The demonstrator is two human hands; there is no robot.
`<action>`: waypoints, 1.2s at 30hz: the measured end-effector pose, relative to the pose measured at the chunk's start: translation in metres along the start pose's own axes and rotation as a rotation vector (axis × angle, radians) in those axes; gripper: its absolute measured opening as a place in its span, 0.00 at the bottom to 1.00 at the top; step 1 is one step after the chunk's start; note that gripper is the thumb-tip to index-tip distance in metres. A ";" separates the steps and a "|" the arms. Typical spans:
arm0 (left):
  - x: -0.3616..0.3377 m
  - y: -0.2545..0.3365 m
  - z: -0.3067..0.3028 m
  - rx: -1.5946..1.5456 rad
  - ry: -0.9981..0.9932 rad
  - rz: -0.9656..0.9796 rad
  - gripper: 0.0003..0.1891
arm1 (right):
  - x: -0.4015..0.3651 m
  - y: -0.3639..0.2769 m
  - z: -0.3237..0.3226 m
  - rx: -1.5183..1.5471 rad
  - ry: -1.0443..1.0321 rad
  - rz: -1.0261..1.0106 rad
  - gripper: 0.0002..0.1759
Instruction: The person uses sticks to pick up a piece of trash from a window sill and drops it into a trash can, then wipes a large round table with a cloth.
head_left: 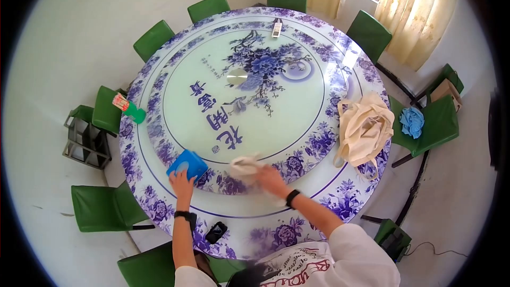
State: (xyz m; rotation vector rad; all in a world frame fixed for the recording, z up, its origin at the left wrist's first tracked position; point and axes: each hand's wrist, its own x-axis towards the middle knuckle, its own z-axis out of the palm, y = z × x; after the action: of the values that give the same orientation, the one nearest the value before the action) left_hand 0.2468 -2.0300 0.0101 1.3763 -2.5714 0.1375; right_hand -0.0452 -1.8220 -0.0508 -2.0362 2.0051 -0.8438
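My left hand point(182, 179) is at a blue, box-like object point(188, 165) near the front left rim of the glass turntable, its fingers on the near edge. My right hand point(270, 179) is closed on a beige cloth point(245, 168), which lies on the turntable's front part and is smeared by motion. Black bands circle both wrists. Under both hands is the round table point(255, 208) with purple flower patterns. A small black device point(216, 232) rests near its front edge, right of my left forearm.
A beige cloth bag point(365, 130) lies at the table's right. A green container with red-topped sticks point(130, 109) stands at the left edge. A white remote point(277, 29) lies at the far side. Green chairs surround the table; one point(438, 122) holds a blue cloth point(411, 122).
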 end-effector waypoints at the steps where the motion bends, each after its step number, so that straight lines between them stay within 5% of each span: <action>1: -0.015 -0.011 -0.003 0.011 0.007 -0.046 0.26 | -0.003 0.015 -0.024 -0.027 -0.021 0.085 0.14; 3: -0.044 -0.037 -0.001 0.027 -0.036 -0.206 0.26 | -0.020 0.067 -0.044 -0.117 -0.062 0.219 0.13; 4: -0.055 -0.048 -0.001 0.033 -0.058 -0.289 0.27 | -0.030 0.089 -0.044 -0.209 0.130 0.282 0.15; 6: -0.073 -0.063 -0.003 0.051 -0.090 -0.375 0.27 | -0.042 0.128 -0.074 -0.332 0.051 0.493 0.20; 8: -0.083 -0.062 -0.011 0.049 -0.110 -0.418 0.27 | -0.054 0.143 -0.115 -0.398 0.152 0.453 0.23; 15: -0.099 -0.056 0.012 0.128 -0.043 -0.503 0.27 | -0.058 0.161 -0.109 -0.182 0.262 0.587 0.24; 18: -0.096 -0.051 0.031 0.145 -0.112 -0.548 0.30 | -0.025 0.105 -0.087 0.254 0.222 0.647 0.24; 20: -0.083 -0.028 0.026 0.144 -0.066 -0.595 0.32 | -0.010 0.077 -0.030 0.359 0.409 0.363 0.29; 23: -0.064 0.000 0.038 0.159 0.215 -0.420 0.30 | 0.020 -0.001 0.017 0.414 0.353 0.223 0.35; 27: -0.030 0.064 0.035 -0.061 0.112 -0.073 0.30 | 0.035 -0.061 0.034 0.319 0.171 0.088 0.35; 32: -0.016 0.112 0.034 -0.127 -0.337 -0.034 0.39 | 0.037 -0.022 0.023 0.112 0.118 0.108 0.28; 36: -0.032 0.109 0.071 -0.176 -0.422 -0.026 0.42 | 0.025 0.081 -0.003 -0.208 0.304 0.112 0.21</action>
State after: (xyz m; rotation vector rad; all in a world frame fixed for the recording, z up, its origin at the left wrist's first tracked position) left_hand 0.1626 -1.9561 -0.0643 1.5013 -2.8057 -0.4178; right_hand -0.1184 -1.8523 -0.0813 -1.9733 2.4375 -1.0114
